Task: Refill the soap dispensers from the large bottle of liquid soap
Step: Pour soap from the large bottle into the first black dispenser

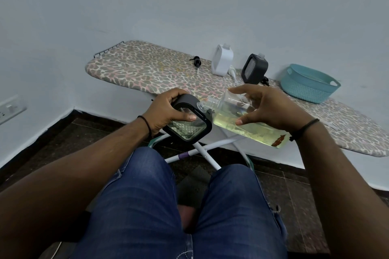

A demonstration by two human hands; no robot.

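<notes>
left hand (166, 109) gripping dispenser (187, 125), right hand (267, 107) tilting bottle (242, 122)

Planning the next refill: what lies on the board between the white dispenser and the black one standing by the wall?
In the head view, a white pump head lies between the white dispenser and the black dispenser.

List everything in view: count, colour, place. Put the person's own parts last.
Soap bottle: 1, clear with yellowish liquid, tilted in right hand.
Black dispensers: 2, one in left hand, one on board.
White dispenser: 1, on board by wall.
Pumps: 3, two black, one white, lying on board.
Basket: 1, teal, board's right.
Ironing board: 1, leopard print.
Wall socket: 1, white, left wall.
Left hand: grips dispenser.
Right hand: holds bottle.
Legs: blue jeans.
</notes>
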